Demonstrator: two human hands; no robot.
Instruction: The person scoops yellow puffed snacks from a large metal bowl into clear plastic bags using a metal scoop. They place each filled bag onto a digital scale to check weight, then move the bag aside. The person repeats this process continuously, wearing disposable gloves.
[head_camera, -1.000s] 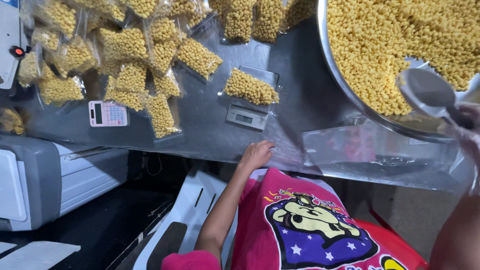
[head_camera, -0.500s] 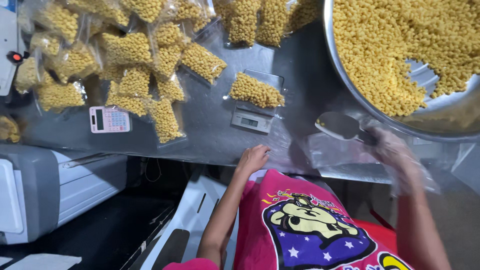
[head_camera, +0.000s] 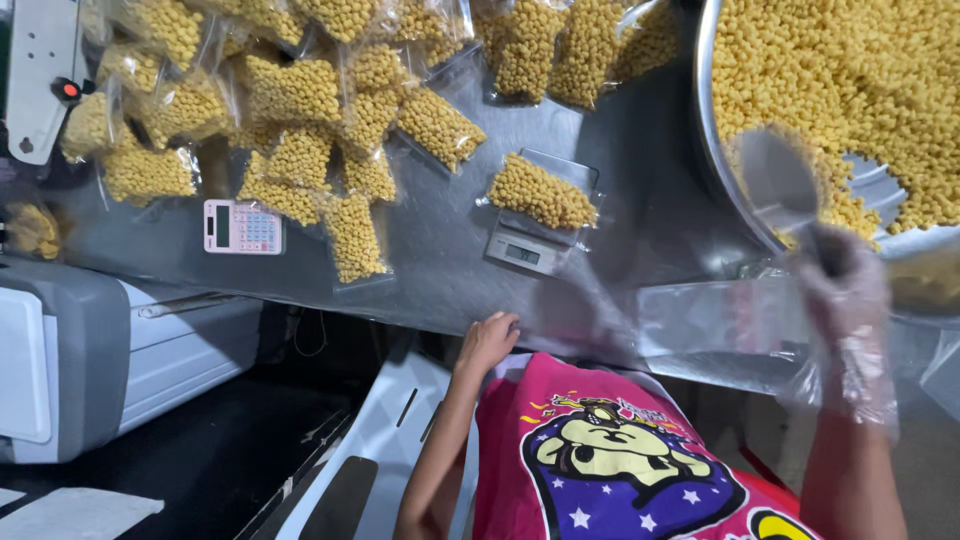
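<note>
My right hand (head_camera: 845, 290), in a thin clear plastic glove, grips the handle of a metal scoop (head_camera: 780, 185). The scoop's mouth lies in the yellow puffed snack pieces (head_camera: 850, 80) inside a big steel bowl (head_camera: 705, 150) at the right. My left hand (head_camera: 487, 340) is at the near edge of the steel table (head_camera: 440, 270), fingers curled on a blurred clear empty bag (head_camera: 585, 310). Just beyond it, a filled snack bag (head_camera: 540, 192) lies on a small digital scale (head_camera: 527, 250).
Several filled snack bags (head_camera: 300, 110) cover the far left of the table. A pink and white calculator (head_camera: 243, 227) lies among them. Flat clear bags (head_camera: 720, 315) lie under the bowl. A grey machine (head_camera: 70, 350) stands at the left, a white plastic chair (head_camera: 390, 440) below.
My right hand, down by the clear bags half a second ago, has lifted the scoop back into the bowl's snack pieces. My left hand has stayed at the table edge.
</note>
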